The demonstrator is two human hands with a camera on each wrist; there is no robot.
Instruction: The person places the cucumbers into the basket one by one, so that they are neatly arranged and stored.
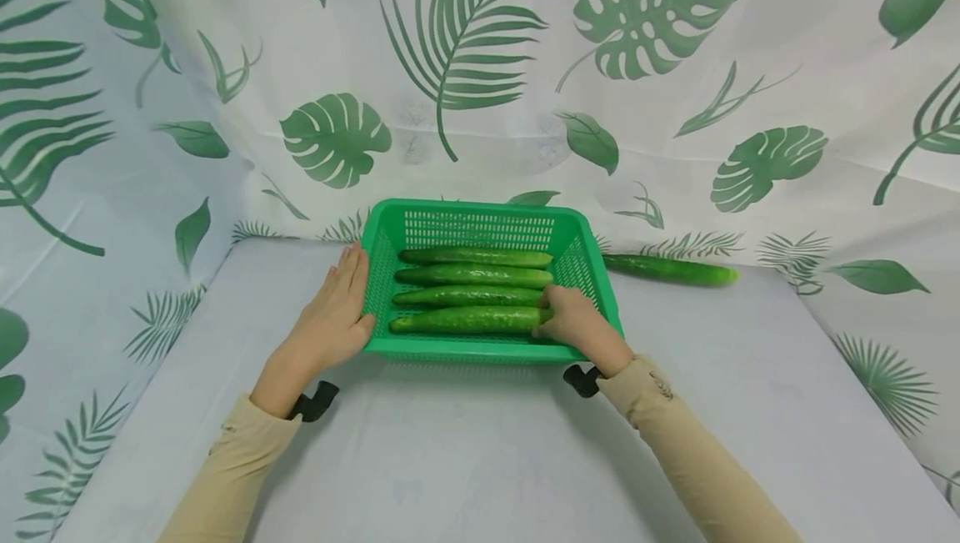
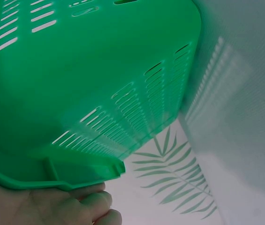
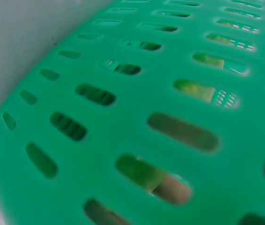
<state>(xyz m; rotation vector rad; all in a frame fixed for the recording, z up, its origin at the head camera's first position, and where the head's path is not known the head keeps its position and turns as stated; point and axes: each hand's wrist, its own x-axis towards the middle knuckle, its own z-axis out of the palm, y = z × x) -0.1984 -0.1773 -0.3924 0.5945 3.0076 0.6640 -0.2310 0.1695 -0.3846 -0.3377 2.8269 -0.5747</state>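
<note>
A green plastic basket (image 1: 480,349) holds several cucumbers (image 1: 474,275), lying side by side. In the head view my right hand (image 1: 581,324) reaches over the basket's front right and grips the right end of the nearest cucumber (image 1: 465,320). The right wrist view is filled by the slotted basket wall (image 3: 137,112), with bits of cucumber and finger behind the slots. My left hand (image 1: 335,315) rests against the basket's left side with straight fingers. From the left wrist, the hand (image 2: 62,206) shows beneath the basket's rim (image 2: 34,184).
Another cucumber (image 1: 671,269) lies outside the basket to its right, along the back edge of the white tabletop (image 1: 465,451). A leaf-patterned cloth (image 1: 480,168) hangs behind the table. Dark wrist mounts (image 1: 318,401) show beneath both wrists.
</note>
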